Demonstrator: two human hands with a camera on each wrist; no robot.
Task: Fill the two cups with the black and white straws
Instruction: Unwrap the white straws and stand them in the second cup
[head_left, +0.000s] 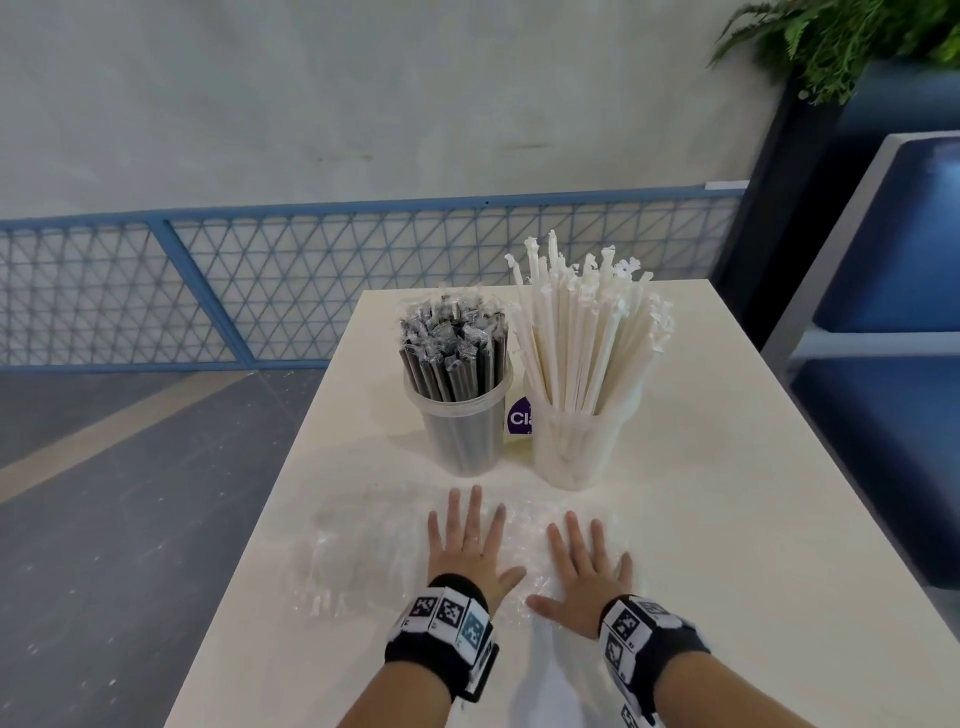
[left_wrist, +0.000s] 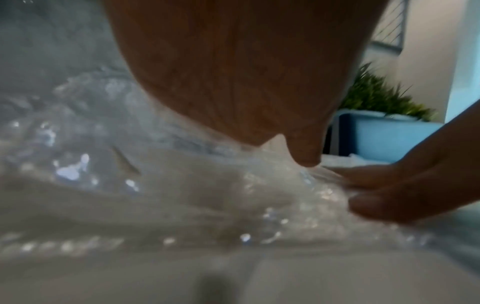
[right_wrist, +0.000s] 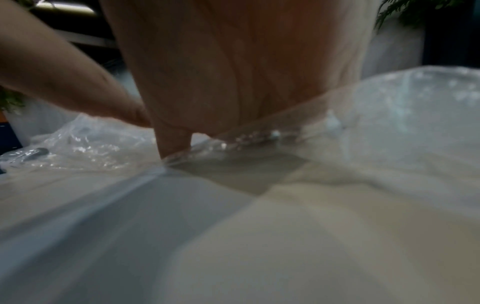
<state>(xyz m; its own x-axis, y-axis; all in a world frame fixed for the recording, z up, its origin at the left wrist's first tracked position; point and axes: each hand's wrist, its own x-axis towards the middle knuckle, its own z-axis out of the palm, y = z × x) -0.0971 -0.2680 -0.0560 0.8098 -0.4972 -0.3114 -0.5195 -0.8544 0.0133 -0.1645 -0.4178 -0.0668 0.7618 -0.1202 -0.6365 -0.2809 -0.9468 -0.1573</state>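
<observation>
Two clear plastic cups stand side by side on the cream table (head_left: 727, 519). The left cup (head_left: 460, 431) is packed with wrapped black straws (head_left: 452, 353). The right cup (head_left: 576, 441) holds a fan of wrapped white straws (head_left: 582, 332). In front of the cups, clear empty plastic bags (head_left: 363, 551) lie crumpled on the table. My left hand (head_left: 470, 540) lies flat on the plastic with its fingers spread. My right hand (head_left: 584, 566) rests flat beside it, fingers straight. In the wrist views each palm (left_wrist: 246, 72) (right_wrist: 233, 61) presses the clear plastic (left_wrist: 130, 185) (right_wrist: 389, 123).
A purple and white label (head_left: 518, 418) shows between the cups. The table's left edge drops to a grey floor with a blue mesh railing (head_left: 311, 280) behind. Blue seating (head_left: 893, 260) and a green plant (head_left: 841, 36) stand at the right.
</observation>
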